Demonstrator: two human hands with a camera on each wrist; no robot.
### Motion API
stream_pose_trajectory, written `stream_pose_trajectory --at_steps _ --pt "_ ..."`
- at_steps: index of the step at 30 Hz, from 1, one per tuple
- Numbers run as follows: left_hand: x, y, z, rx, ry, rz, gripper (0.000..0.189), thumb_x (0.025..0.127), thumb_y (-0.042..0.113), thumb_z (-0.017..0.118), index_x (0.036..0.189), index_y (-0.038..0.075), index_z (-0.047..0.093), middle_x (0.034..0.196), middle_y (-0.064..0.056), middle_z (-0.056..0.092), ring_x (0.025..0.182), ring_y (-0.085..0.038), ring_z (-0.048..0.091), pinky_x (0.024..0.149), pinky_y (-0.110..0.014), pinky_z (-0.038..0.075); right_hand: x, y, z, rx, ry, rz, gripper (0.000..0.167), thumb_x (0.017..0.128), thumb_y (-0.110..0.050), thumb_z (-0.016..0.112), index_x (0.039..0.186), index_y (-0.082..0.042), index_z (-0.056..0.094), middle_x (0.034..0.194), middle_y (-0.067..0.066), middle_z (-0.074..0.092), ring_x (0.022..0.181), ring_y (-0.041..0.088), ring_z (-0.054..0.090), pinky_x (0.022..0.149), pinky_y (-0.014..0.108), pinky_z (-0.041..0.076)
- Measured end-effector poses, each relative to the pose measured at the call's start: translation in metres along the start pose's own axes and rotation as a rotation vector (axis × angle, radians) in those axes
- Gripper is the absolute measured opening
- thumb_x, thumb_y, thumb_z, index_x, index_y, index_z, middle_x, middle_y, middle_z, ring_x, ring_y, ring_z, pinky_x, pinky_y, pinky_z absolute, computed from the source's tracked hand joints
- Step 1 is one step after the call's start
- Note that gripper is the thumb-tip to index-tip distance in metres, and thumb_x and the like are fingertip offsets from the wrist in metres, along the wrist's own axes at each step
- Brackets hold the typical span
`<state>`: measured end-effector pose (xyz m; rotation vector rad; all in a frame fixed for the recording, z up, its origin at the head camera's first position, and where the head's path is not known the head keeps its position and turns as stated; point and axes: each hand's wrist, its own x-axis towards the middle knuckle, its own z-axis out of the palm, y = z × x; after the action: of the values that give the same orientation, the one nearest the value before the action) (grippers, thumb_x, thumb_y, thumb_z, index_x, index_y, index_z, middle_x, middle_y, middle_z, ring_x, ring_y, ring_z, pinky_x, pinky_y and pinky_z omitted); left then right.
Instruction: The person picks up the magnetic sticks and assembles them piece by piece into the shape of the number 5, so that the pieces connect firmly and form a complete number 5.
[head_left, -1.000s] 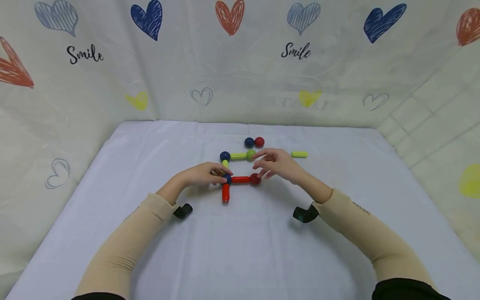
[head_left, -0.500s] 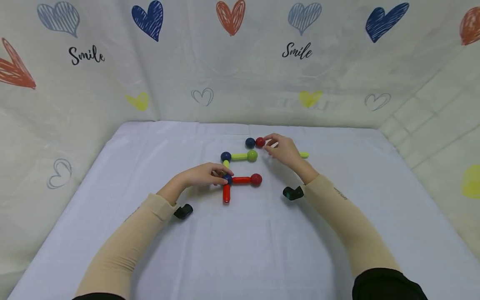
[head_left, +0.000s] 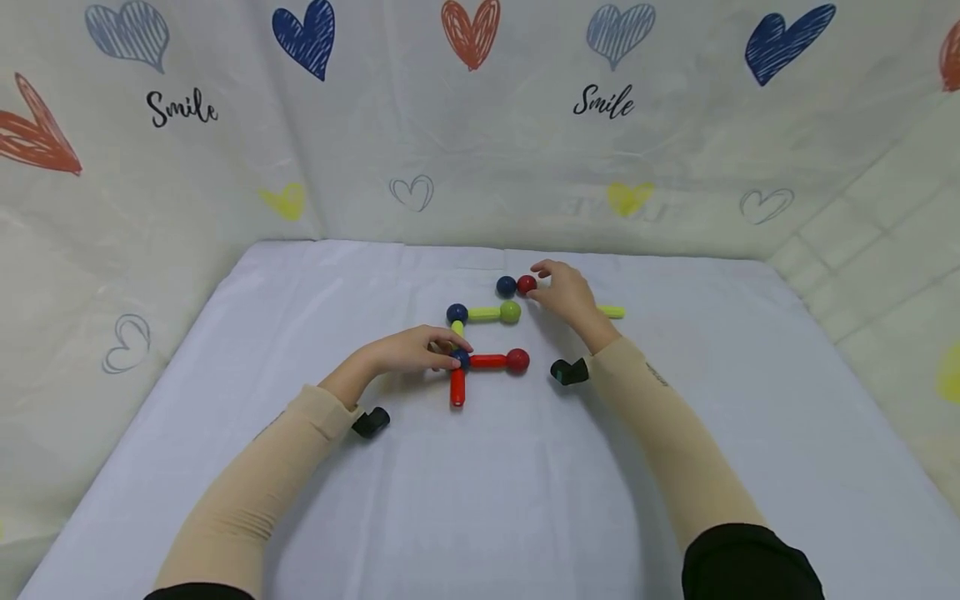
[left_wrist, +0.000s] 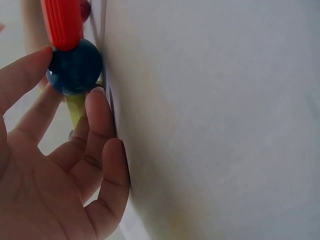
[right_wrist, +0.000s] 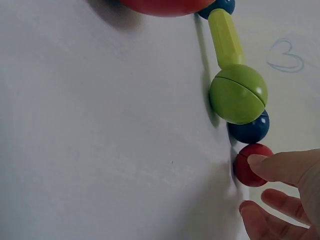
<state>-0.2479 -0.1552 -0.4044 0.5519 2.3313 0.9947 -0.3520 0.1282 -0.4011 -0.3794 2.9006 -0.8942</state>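
Observation:
My left hand (head_left: 412, 348) pinches a blue ball (left_wrist: 75, 67) between thumb and fingers. This ball joins a red rod (head_left: 457, 388) toward me, another red rod (head_left: 489, 361) to the right and a yellow-green rod (head_left: 457, 328) going back. The right-hand rod ends in a red ball (head_left: 517, 361). At the back corner, a second blue ball (head_left: 457, 313) meets a yellow-green rod (head_left: 483, 313) tipped with a green ball (head_left: 510, 312). My right hand (head_left: 568, 296) is at a loose red ball (right_wrist: 252, 165), thumb over it and fingers spread; whether the thumb touches is unclear.
Beside the loose red ball sits a loose blue ball (head_left: 506, 287). A loose yellow-green rod (head_left: 612, 312) lies behind the right wrist, partly hidden. A white cloth (head_left: 480, 500) covers the table, with a heart-patterned sheet (head_left: 495, 158) hanging behind.
My right hand has moved back from near the green ball and the assembly's red ball to the loose red ball. The left hand stays at its blue ball. The view has shifted slightly.

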Motion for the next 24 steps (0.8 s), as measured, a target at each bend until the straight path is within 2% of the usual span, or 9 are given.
stream_pose_trajectory --at_steps 7,13,20,24 --pt "0.002 0.002 0.001 -0.02 -0.013 -0.003 0.039 0.102 0.024 0.064 0.14 0.016 0.062 0.108 -0.007 0.062 0.096 -0.022 0.059 0.081 -0.034 0.044 0.003 -0.003 0.001 -0.057 -0.029 0.041 0.048 0.097 -0.014 0.071 0.142 -0.005 0.058 0.138 0.019 0.06 0.127 0.037 0.052 0.108 0.051 0.039" --pt "0.003 0.002 0.001 -0.014 -0.008 0.002 0.038 0.103 0.023 0.064 0.14 0.016 0.062 0.105 -0.006 0.062 0.094 -0.022 0.058 0.079 -0.033 0.043 0.004 -0.004 0.002 -0.079 -0.019 0.044 0.046 0.098 -0.016 0.07 0.142 -0.004 0.059 0.136 0.019 0.061 0.125 0.037 0.054 0.106 0.05 0.041" --pt "0.001 0.003 0.001 -0.009 -0.004 -0.001 0.038 0.103 0.024 0.064 0.14 0.015 0.062 0.105 -0.006 0.061 0.094 -0.021 0.058 0.08 -0.033 0.042 -0.001 0.0 0.002 -0.049 0.008 0.002 0.045 0.097 -0.013 0.072 0.139 -0.002 0.06 0.133 0.02 0.062 0.122 0.036 0.056 0.105 0.049 0.043" --pt "0.0 0.004 0.002 -0.01 -0.005 -0.006 0.039 0.103 0.024 0.063 0.14 0.015 0.062 0.109 -0.006 0.061 0.096 -0.022 0.058 0.082 -0.034 0.044 -0.01 0.001 -0.002 -0.052 0.016 -0.04 0.045 0.096 -0.014 0.073 0.138 -0.002 0.061 0.132 0.018 0.063 0.112 0.034 0.06 0.097 0.046 0.05"
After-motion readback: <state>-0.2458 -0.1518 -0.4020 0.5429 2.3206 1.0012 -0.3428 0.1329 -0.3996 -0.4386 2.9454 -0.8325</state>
